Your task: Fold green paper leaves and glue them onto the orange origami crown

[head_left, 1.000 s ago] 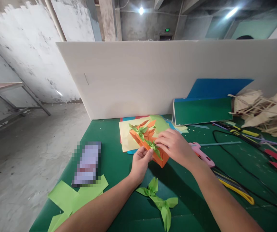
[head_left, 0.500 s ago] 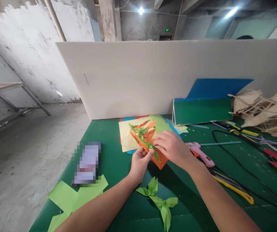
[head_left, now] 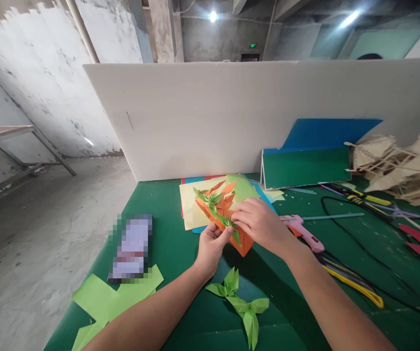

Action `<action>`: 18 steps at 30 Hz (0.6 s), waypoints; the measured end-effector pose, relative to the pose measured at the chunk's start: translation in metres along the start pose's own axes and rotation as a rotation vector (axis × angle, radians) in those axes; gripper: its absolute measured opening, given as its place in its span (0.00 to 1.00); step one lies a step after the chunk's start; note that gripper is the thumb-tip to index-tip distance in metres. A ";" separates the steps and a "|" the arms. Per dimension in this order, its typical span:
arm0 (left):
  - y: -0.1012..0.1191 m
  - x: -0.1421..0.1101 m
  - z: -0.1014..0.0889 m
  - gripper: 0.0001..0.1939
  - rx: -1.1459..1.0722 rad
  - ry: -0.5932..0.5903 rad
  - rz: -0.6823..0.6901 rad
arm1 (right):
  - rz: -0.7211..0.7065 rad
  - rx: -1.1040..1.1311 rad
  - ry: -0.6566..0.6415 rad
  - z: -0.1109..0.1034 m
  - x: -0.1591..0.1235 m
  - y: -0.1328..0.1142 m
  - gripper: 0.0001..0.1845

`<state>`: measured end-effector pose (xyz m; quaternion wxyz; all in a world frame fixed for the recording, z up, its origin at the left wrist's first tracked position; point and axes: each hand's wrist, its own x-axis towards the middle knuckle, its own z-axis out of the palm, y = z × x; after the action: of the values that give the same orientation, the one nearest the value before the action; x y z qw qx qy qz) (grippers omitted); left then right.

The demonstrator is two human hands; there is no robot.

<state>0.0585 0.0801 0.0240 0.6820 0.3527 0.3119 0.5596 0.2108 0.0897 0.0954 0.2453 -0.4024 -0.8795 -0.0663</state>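
Pinching with left hand (head_left: 211, 246) and right hand (head_left: 259, 223) fingers a green paper leaf (head_left: 230, 225) on the orange origami box (head_left: 228, 219), mid-tabletop (head_left: 166, 239). Risk: too much pressing, crushing folds, tearing leaf.

Orange paper box (head_left: 244, 242) with green leaves (head_left: 228, 224), on a green table (head_left: 169, 243), beside a pink glue gun (head_left: 301, 230).

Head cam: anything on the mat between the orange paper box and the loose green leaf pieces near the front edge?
Nothing: between the orange paper box and the green leaf pieces the head view shows only bare green mat.
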 end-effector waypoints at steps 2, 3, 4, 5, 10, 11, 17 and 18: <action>0.000 0.000 0.000 0.20 -0.004 -0.008 0.003 | 0.003 0.001 -0.016 0.000 0.000 0.000 0.11; 0.000 0.000 0.000 0.19 -0.006 -0.012 0.003 | 0.008 0.002 -0.025 -0.001 0.001 0.000 0.11; 0.000 -0.001 0.001 0.19 -0.008 -0.013 0.002 | 0.014 0.003 -0.032 -0.002 0.001 0.001 0.11; 0.000 -0.001 0.001 0.19 -0.011 -0.015 0.001 | 0.020 0.006 -0.040 -0.003 0.001 0.001 0.11; 0.001 -0.002 0.004 0.18 -0.016 -0.031 0.002 | 0.047 0.037 -0.069 -0.010 0.001 0.003 0.10; 0.001 -0.002 0.004 0.18 -0.017 -0.032 0.000 | 0.057 0.039 -0.076 -0.011 0.001 0.004 0.09; 0.001 -0.002 0.003 0.20 -0.007 -0.013 -0.017 | 0.071 0.041 -0.099 -0.009 0.000 0.005 0.07; 0.001 -0.002 0.003 0.19 -0.006 -0.017 -0.014 | 0.075 0.040 -0.101 -0.009 0.000 0.005 0.06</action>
<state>0.0599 0.0779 0.0264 0.6897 0.3531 0.3069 0.5527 0.2175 0.0901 0.1027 0.2111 -0.4330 -0.8761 -0.0191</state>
